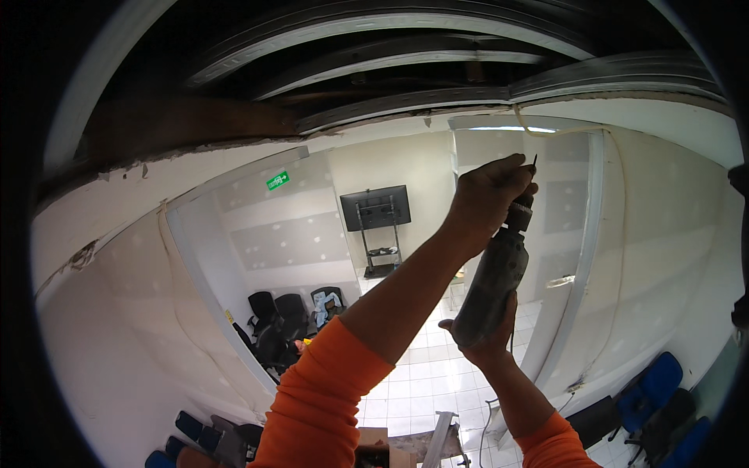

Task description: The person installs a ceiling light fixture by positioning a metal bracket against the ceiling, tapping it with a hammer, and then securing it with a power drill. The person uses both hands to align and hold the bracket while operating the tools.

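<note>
A dark, worn power drill points upward in front of me, tilted a little to the right. My right hand is wrapped round its lower end, and the thumb sticks out to the left. Just above the ridged chuck, the fingers of my left hand close round a thin drill bit, whose dark tip shows past them. How far the bit sits in the chuck is hidden behind those fingers. A cord hangs below the drill beside my right wrist.
Overhead run metal ceiling channels above a ragged wall edge. A loose cable hangs at the upper right. Below are a cardboard box, black chairs, blue chairs and a screen on a stand.
</note>
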